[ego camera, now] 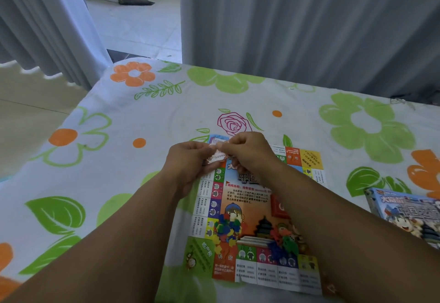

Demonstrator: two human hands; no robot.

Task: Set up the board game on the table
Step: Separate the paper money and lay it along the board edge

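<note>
game board (pixel 247 198) partly covered; left hand (pixel 188 161), right hand (pixel 248 150) pinch blurred paper notes (pixel 217 156)

Game board (pixel 247 195) — centre title half covered, "中国" legible; its near-left green corner reads "地产税". Paper notes (pixel 217 155) over the board's far edge show a row of zeros; box (pixel 404 211) right of the board — "大富翁".

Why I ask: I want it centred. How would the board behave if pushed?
The board looks like thin, creased paper, so probably floppy and light. On the cloth a push would likely buckle it and scatter the pieces lying on it.
</note>
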